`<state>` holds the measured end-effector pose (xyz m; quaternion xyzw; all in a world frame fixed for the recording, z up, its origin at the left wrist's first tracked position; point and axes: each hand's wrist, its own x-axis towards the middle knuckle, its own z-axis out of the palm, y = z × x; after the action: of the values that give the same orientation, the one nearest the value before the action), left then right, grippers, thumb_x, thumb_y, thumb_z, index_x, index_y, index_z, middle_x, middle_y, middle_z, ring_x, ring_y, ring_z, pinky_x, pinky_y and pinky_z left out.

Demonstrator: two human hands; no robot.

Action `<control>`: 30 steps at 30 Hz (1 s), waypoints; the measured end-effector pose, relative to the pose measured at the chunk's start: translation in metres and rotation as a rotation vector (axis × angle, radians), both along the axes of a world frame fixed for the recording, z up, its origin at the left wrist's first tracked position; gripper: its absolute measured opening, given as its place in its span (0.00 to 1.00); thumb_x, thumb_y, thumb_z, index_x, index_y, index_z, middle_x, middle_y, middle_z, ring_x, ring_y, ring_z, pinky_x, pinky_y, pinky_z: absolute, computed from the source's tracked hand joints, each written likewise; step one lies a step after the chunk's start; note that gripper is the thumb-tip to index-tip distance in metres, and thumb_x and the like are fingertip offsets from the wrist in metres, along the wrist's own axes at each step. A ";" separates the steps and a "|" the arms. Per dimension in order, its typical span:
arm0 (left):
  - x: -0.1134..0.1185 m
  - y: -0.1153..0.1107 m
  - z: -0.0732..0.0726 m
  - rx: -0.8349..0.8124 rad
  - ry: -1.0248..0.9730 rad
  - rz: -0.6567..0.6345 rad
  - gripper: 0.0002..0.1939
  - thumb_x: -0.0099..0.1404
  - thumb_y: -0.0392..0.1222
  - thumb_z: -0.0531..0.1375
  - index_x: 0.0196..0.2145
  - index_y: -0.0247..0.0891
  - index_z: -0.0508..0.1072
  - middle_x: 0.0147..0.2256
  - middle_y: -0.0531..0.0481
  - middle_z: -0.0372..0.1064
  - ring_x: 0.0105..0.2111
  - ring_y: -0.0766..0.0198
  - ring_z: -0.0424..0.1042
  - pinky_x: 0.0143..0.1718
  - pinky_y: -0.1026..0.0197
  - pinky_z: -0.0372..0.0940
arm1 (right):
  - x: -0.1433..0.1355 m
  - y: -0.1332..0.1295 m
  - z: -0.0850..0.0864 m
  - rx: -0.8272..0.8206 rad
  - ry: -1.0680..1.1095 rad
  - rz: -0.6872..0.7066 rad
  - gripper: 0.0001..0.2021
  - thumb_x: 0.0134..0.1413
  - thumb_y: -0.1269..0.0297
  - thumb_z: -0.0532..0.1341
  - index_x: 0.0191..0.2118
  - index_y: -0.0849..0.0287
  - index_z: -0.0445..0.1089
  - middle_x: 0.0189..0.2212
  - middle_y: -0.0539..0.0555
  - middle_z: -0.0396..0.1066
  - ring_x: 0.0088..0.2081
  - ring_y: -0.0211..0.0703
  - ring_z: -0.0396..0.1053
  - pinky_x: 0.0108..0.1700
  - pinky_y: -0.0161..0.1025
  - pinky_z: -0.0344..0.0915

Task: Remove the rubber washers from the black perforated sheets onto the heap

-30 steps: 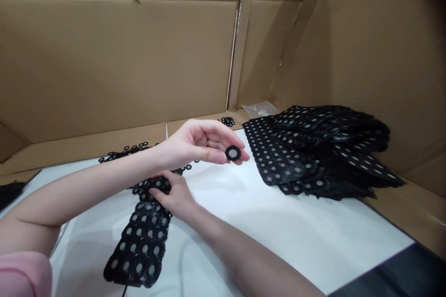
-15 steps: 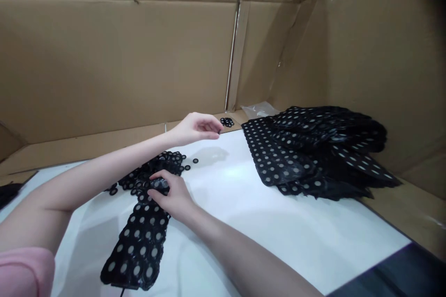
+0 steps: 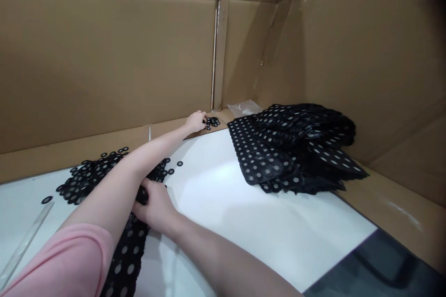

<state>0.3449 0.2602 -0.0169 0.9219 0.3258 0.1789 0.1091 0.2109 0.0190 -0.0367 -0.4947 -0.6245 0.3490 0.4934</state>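
Observation:
My left hand [image 3: 197, 121] reaches to the far edge of the table, its bent fingers at a small group of black rings [image 3: 212, 123] on the cardboard ledge. Whether a ring is between those fingers is too small to tell. My right hand [image 3: 155, 206] is closed round part of a black dotted strip [image 3: 130, 246], which runs down toward the near edge. Beyond it and partly behind my left forearm lies a heap of loose black rings [image 3: 87, 178].
A large pile of black dotted sheets [image 3: 292, 148] lies at the right. A clear plastic bag [image 3: 244, 108] rests behind it. Cardboard walls [image 3: 139, 55] stand behind the white table [image 3: 216, 185]. A clear flat strip [image 3: 28, 241] lies at the left.
My left hand has moved farther out, to the small group of rings. My right hand stays at the dotted strip, its fingers now closer round it. The view has shifted toward the left.

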 end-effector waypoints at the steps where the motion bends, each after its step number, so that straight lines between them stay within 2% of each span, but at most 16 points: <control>1: 0.003 0.004 -0.002 -0.006 -0.003 0.007 0.23 0.51 0.37 0.65 0.47 0.36 0.73 0.48 0.41 0.67 0.49 0.50 0.68 0.51 0.56 0.62 | 0.000 0.000 0.000 -0.005 -0.009 0.001 0.17 0.44 0.67 0.61 0.44 0.59 0.71 0.35 0.53 0.75 0.34 0.47 0.72 0.37 0.39 0.68; 4: 0.005 0.013 -0.007 -0.057 -0.009 0.031 0.26 0.51 0.37 0.66 0.49 0.35 0.72 0.50 0.41 0.64 0.50 0.51 0.68 0.52 0.58 0.62 | 0.001 0.000 0.002 -0.015 -0.001 0.008 0.16 0.45 0.68 0.60 0.43 0.59 0.71 0.33 0.53 0.75 0.33 0.47 0.72 0.35 0.39 0.68; 9: 0.002 0.021 -0.013 -0.161 -0.013 0.015 0.28 0.52 0.40 0.68 0.50 0.34 0.70 0.46 0.43 0.68 0.46 0.55 0.70 0.50 0.59 0.64 | 0.002 -0.001 0.003 -0.003 0.032 0.016 0.18 0.43 0.68 0.62 0.45 0.57 0.70 0.39 0.52 0.75 0.39 0.47 0.72 0.41 0.39 0.68; 14: 0.013 0.027 -0.016 -0.265 0.001 0.059 0.17 0.66 0.44 0.57 0.50 0.34 0.67 0.48 0.43 0.66 0.46 0.58 0.69 0.46 0.50 0.68 | 0.001 -0.001 0.004 -0.053 0.057 0.000 0.18 0.42 0.70 0.61 0.44 0.61 0.72 0.35 0.56 0.76 0.37 0.52 0.74 0.36 0.39 0.68; 17: 0.024 0.028 -0.018 -0.309 -0.021 0.110 0.17 0.67 0.45 0.56 0.50 0.34 0.67 0.49 0.43 0.66 0.46 0.58 0.69 0.46 0.50 0.68 | 0.002 -0.001 0.006 -0.073 0.077 -0.005 0.16 0.40 0.73 0.60 0.40 0.62 0.73 0.35 0.55 0.77 0.41 0.56 0.74 0.36 0.39 0.68; 20: 0.030 0.027 -0.018 -0.353 -0.067 0.155 0.17 0.67 0.45 0.56 0.51 0.34 0.66 0.49 0.43 0.66 0.46 0.58 0.69 0.46 0.50 0.68 | 0.003 -0.001 0.008 -0.067 0.096 0.013 0.15 0.38 0.75 0.61 0.37 0.61 0.73 0.35 0.53 0.78 0.44 0.57 0.73 0.36 0.37 0.68; 25: 0.027 0.026 -0.018 -0.427 -0.164 0.214 0.17 0.67 0.45 0.56 0.50 0.35 0.67 0.49 0.43 0.66 0.46 0.58 0.69 0.46 0.51 0.68 | 0.002 0.000 0.003 -0.028 0.105 0.019 0.13 0.38 0.75 0.61 0.35 0.61 0.73 0.34 0.52 0.77 0.41 0.55 0.74 0.34 0.35 0.67; 30: 0.015 0.028 -0.008 -0.523 -0.230 0.213 0.16 0.67 0.44 0.56 0.50 0.34 0.67 0.49 0.43 0.66 0.46 0.58 0.69 0.46 0.51 0.68 | 0.001 0.001 0.000 -0.012 0.060 0.003 0.15 0.43 0.70 0.60 0.41 0.61 0.73 0.34 0.54 0.76 0.37 0.51 0.74 0.36 0.38 0.68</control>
<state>0.3598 0.2887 -0.0252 0.7969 0.4409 0.2027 0.3599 0.2121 0.0196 -0.0364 -0.4860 -0.6080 0.3684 0.5084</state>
